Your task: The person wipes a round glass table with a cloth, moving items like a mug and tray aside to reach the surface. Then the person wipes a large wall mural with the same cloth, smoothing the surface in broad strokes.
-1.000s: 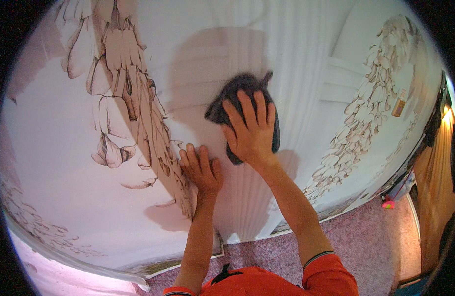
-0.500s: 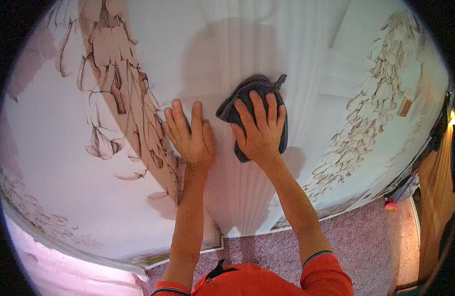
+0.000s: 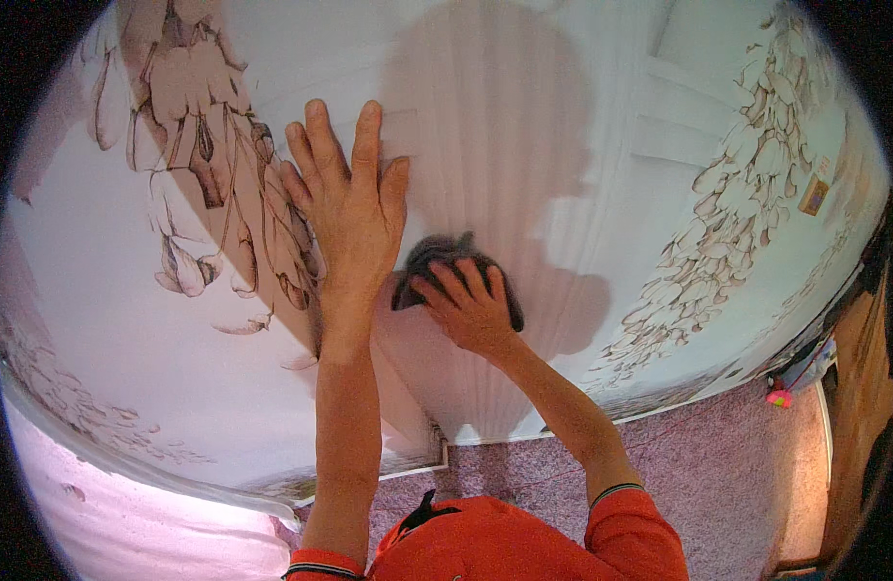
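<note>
My right hand (image 3: 473, 312) lies over a dark, soft cloth (image 3: 437, 254) and presses it flat to a pale wall covering (image 3: 524, 387). The fingers are spread across the cloth, whose upper edge and right side show around them. Higher up and to the left, my left hand (image 3: 348, 198) is open with fingers stretched upward and apart, holding nothing. It is in front of the wall beside brown petal drawings (image 3: 209, 145); whether the palm touches the surface cannot be told.
More petal drawings (image 3: 717, 232) run down the right side, with a small tan label (image 3: 813, 196) beside them. Speckled purplish floor (image 3: 698, 465) shows below the wall's lower edge. Whitish sheeting (image 3: 156, 533) lies at lower left, and a brown wooden panel (image 3: 858, 387) stands at far right.
My right hand and the cloth have slid down the wall and slightly left. My left hand has risen, its fingers spreading wider.
</note>
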Available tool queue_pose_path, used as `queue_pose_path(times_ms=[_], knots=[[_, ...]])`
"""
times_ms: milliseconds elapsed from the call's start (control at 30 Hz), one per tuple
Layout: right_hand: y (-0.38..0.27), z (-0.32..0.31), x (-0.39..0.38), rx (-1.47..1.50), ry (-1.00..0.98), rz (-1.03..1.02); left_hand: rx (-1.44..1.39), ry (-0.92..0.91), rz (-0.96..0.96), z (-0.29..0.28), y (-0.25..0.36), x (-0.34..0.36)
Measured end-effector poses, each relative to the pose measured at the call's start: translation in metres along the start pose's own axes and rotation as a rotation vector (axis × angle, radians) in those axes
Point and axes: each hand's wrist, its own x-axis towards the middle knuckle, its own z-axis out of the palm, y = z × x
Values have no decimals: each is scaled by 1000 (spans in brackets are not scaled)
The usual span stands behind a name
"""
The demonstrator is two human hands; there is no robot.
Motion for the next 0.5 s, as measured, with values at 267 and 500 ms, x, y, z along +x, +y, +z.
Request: queue_pose_path(times_ms=[267, 500], knots=[[-33, 33, 26, 100, 69, -100, -18, 9, 3, 3, 0, 0], [-2, 7, -15, -53, -12, -151, 57, 54, 3, 13, -9, -5]])
